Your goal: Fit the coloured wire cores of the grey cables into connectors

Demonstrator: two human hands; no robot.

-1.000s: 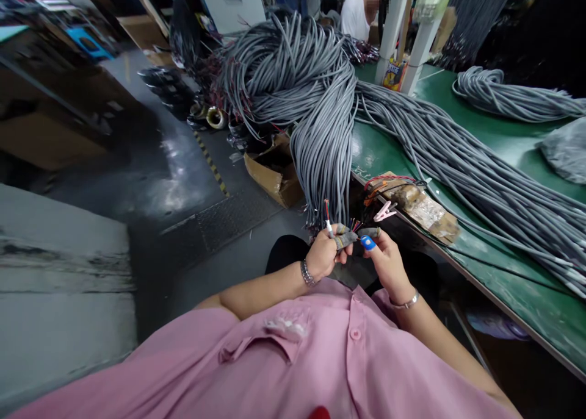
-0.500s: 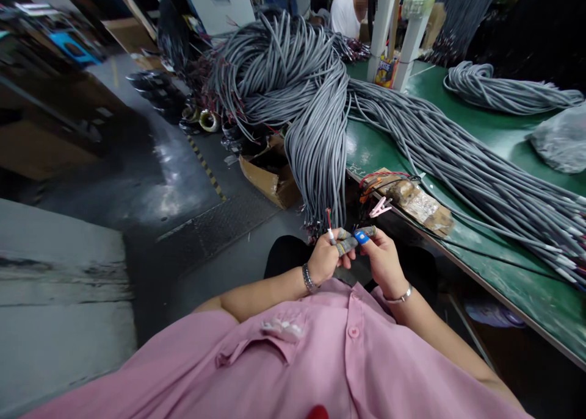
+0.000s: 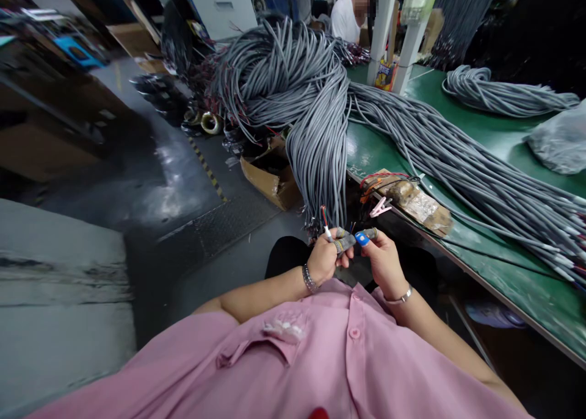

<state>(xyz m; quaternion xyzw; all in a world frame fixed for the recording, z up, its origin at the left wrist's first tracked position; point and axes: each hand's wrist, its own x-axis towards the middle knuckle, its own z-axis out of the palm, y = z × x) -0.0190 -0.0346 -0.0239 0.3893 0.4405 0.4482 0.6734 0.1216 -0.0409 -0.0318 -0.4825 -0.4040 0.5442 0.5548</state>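
Cable end [image 3: 326,230], one: clamped in my left hand [image 3: 322,260], long axis and coloured wires [image 3: 323,213] pointing up-view, slightly left. My right hand [image 3: 383,257]: pinched together, on what I cannot tell.

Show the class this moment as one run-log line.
Left hand: holding cable | right hand: pinched, contents unclear | between hands: thin wires | nearby: pink clip, table

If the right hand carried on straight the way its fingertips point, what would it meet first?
Most likely the left hand, whose covered fingertips lie just ahead; depth is unclear, so the thin wires beside them might be touched first.
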